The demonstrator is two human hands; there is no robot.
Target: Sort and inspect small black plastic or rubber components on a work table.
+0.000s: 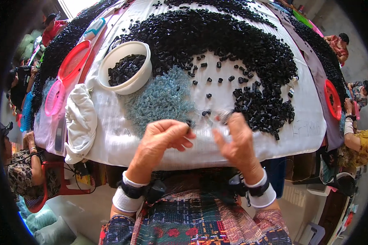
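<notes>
My left hand (165, 136) is closed near the table's front edge, thumb and forefinger pinching a small black plastic part (189, 123), mostly hidden by the fingers. Just to its right is my right hand (236, 142), smeared by motion, its thumb apart from the raised forefinger. A blurred greyish shape (223, 117) shows by that forefinger; I cannot make out what it is or whether it is held. Beyond my left hand lies a heap of small pale-blue, coil-like pieces (163, 96). Past my right hand spreads a pile of small black plastic parts (263, 108).
A white bowl (146, 77) of black pieces stands at left, beside a bundled white cloth (81, 122) and red and pink baskets (59, 75). A white cloth (280, 146) covers the table. People work at tables on both sides, one in a yellow top (362, 149).
</notes>
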